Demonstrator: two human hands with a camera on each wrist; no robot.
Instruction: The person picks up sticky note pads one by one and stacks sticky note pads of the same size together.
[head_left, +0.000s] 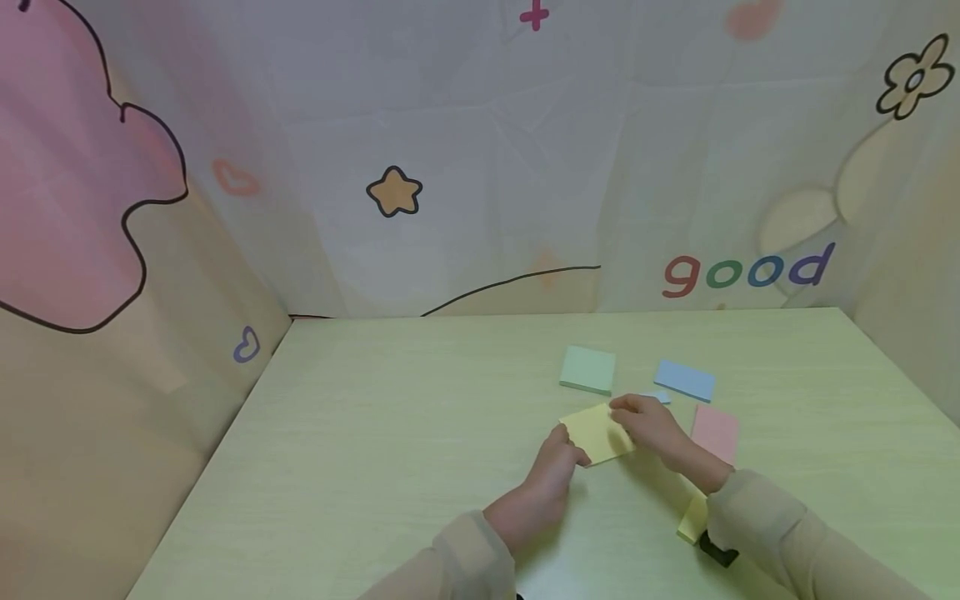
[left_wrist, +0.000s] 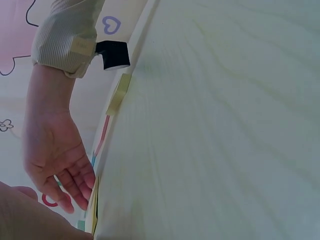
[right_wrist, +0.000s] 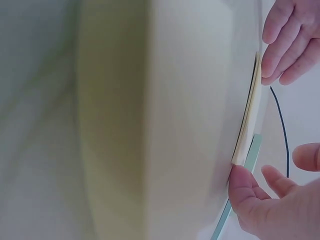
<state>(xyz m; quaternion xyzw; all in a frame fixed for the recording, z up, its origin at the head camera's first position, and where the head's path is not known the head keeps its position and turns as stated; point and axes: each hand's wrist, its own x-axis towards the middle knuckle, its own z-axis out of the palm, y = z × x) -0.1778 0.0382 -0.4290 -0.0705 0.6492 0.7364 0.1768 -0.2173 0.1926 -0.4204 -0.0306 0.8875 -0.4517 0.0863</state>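
Over the right-hand half of the pale wood-grain table (head_left: 360, 450), a thin yellow square of paper (head_left: 596, 437) is lying slightly askew between the person's two hands. The left hand (head_left: 551, 473) is gripping its left edge, thumb toward the near corner and a fingertip at the far one. The right hand (head_left: 651, 427) is bending over the paper, its fingertips touching the far edge near the right corner; whether it is pinching there I cannot tell. From the right wrist, the paper's edge is showing as thin layers.

Toward the table's far edge, a pale green square pad (head_left: 587, 369) is sitting just beyond the paper. A blue rectangular pad (head_left: 685, 381) is lying nearer the far right corner, and a small light-blue piece (head_left: 660, 397) is peeking out behind the right hand. A pink rectangular pad (head_left: 715, 433) is lying beside the right wrist, nearer the table's right edge. Closer to the near edge, a yellow pad (head_left: 690, 521) is showing partly beneath the right beige sleeve (head_left: 772, 525).
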